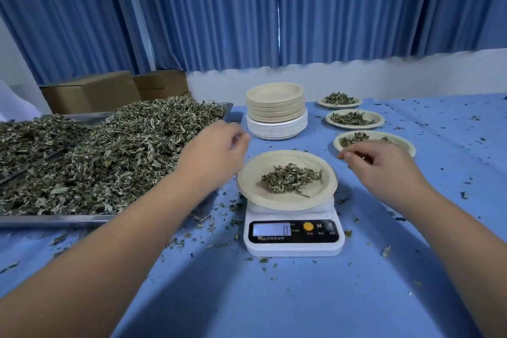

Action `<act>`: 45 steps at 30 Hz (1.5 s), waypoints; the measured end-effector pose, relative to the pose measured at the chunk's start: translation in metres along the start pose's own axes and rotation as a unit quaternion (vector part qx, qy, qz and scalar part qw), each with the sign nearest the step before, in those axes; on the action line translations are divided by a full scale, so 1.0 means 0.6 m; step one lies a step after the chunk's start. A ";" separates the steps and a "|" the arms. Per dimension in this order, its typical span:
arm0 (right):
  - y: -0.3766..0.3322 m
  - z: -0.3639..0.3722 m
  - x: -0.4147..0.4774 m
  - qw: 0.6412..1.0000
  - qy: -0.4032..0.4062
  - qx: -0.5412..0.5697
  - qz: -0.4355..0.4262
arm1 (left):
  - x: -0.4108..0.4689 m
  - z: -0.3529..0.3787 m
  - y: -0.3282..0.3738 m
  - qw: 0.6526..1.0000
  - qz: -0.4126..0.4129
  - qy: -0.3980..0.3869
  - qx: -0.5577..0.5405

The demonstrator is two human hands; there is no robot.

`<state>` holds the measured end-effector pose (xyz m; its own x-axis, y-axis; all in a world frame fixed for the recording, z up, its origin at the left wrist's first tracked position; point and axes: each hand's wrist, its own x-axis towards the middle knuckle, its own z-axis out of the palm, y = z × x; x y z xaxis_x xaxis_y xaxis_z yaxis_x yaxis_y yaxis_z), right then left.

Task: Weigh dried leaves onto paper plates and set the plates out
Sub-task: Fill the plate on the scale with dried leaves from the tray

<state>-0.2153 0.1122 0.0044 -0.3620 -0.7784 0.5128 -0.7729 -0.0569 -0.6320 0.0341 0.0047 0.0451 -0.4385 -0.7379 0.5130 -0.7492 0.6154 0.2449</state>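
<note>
A paper plate [252,173] with a small heap of dried leaves [290,177] sits on a white digital scale [293,236]; its display reads 0. My left hand [216,151] hovers between the plate and the big pile of dried leaves [109,151], fingers loosely curled and blurred; nothing shows in it. My right hand [384,164] hangs to the right of the plate with relaxed, slightly bent fingers, holding nothing. Three filled plates stand in a row at the right: near [403,140], middle [375,118], far [356,103].
The leaf pile fills metal trays [55,218] on the left. A tall stack of unused paper plates [275,110] stands behind the scale. Cardboard boxes [90,93] sit at the back left. Leaf crumbs litter the blue tablecloth [274,296]. Blue curtains hang behind.
</note>
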 end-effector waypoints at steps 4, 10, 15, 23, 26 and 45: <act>0.000 0.001 -0.002 1.000 -0.004 0.000 -0.002 | 0.008 -0.011 -0.101 0.991 -0.105 -0.048 0.072; -0.004 0.004 -0.006 1.000 -0.010 0.005 -0.013 | 0.002 0.008 -0.187 0.932 -0.053 -0.247 0.260; -0.001 0.004 -0.005 1.000 -0.011 0.005 -0.018 | 0.007 0.012 -0.192 0.907 -0.067 -0.336 0.245; 0.001 0.003 -0.003 1.000 -0.007 -0.002 -0.016 | 0.001 -0.002 -0.178 0.930 -0.007 -0.302 0.209; -0.001 0.004 -0.005 1.000 -0.008 0.001 -0.014 | -0.008 -0.001 -0.178 0.938 -0.008 -0.274 0.213; -0.009 -0.004 -0.012 1.000 -0.013 0.017 -0.001 | -0.019 -0.081 -0.175 0.985 -0.065 -0.157 0.040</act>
<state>-0.2097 0.1196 0.0055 -0.3456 -0.7944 0.4995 -0.7560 -0.0796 -0.6497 0.1421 -0.0380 0.0536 -0.4584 -0.8662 0.1991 -0.8402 0.4954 0.2207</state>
